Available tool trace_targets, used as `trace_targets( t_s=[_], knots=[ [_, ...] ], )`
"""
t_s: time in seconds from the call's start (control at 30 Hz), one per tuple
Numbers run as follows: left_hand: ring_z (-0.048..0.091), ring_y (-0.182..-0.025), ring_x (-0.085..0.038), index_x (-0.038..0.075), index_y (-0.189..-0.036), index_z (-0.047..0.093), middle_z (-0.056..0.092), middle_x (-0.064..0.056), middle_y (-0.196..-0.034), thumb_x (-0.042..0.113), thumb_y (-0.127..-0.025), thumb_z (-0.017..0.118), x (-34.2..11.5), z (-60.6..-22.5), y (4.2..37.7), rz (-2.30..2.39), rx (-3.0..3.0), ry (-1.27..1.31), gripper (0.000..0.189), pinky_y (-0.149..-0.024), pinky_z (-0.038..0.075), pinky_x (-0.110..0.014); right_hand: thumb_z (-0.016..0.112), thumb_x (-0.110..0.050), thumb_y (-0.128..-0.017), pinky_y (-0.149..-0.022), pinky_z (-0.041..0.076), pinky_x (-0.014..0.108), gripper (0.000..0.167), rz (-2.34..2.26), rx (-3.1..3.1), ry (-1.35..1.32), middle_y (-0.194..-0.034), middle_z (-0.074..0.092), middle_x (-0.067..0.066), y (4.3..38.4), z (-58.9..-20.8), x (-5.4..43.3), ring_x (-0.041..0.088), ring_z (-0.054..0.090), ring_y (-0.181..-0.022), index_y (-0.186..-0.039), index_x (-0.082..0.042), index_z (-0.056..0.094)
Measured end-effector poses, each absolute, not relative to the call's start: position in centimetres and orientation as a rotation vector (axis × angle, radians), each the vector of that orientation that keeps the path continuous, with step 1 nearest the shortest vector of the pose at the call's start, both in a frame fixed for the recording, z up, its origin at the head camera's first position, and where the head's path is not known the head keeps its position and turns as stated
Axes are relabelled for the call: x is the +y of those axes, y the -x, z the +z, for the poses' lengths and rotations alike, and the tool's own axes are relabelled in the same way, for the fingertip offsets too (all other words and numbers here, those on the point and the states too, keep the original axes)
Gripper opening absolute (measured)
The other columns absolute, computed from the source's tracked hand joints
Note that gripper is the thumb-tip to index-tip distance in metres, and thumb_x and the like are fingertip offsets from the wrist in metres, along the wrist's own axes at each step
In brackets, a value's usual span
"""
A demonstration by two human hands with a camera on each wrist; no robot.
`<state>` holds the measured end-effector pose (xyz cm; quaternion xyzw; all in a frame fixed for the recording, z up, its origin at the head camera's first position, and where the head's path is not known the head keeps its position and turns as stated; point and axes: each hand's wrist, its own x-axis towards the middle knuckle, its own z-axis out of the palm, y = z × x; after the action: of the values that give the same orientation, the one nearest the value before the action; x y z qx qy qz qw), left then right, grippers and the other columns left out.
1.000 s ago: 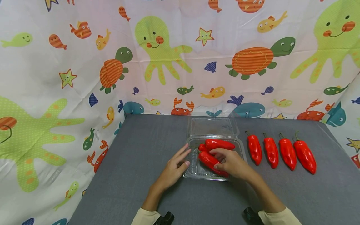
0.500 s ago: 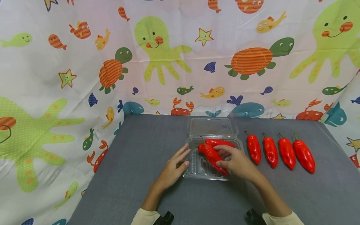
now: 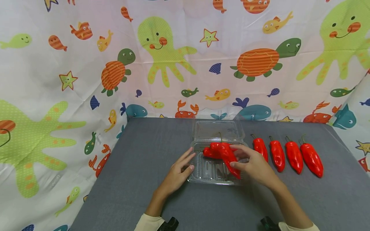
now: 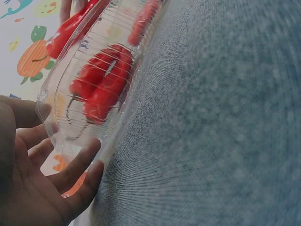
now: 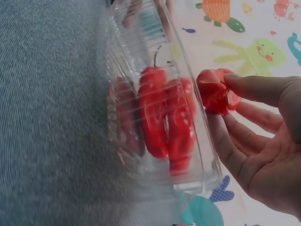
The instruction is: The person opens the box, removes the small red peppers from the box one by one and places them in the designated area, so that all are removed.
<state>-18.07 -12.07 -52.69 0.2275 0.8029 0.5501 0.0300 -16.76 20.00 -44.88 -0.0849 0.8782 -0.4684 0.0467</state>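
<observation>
Between the thumb and fingers of my right hand [image 3: 252, 163], a red pepper [image 3: 228, 158] is pinched above the clear plastic container [image 3: 214, 183]. It slants with its stem away from me, and the right wrist view shows its tip [image 5: 218, 92] outside the wall. Inside the container lie two more red peppers, one [image 4: 96, 73] beside the other [image 4: 110, 89], partly hidden in the head view. My left hand [image 3: 177, 173] touches the container's left side with fairly straight, spread fingers; its thumb is near the rim. The container's hinged lid [image 3: 218, 130] lies back, away from me.
Several red peppers [image 3: 295, 157] lie in a row right of the container, stems pointing away. The nearest is partly behind my right hand. Grey cloth [image 3: 153, 144] covers the table, and a patterned curtain [image 3: 179, 48] hangs behind and at the sides.
My right hand has turned the pepper and moved it right, its stem now pointing at the lid. The left hand stays at the container's side.
</observation>
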Motion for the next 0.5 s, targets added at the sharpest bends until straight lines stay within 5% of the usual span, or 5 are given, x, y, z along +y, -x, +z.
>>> trace_targets(
  t_s=[0.5],
  knots=[
    [0.067, -0.114, -0.027, 0.008, -0.158, 0.050, 0.032, -0.003, -0.173, 0.007, -0.106, 0.062, -11.8, -52.4, 17.8, 1.732, 2.471, -0.666, 0.053, -0.096, 0.051, -0.031, 0.083, -0.027, -0.094, -0.074, 0.060, 0.034, 0.071, -1.444, 2.733, 0.176, -0.128, 0.067, 0.018, 15.6, -44.6, 23.0, 0.034, 0.063, -0.112, -0.156, -0.014, 0.051]
  ],
)
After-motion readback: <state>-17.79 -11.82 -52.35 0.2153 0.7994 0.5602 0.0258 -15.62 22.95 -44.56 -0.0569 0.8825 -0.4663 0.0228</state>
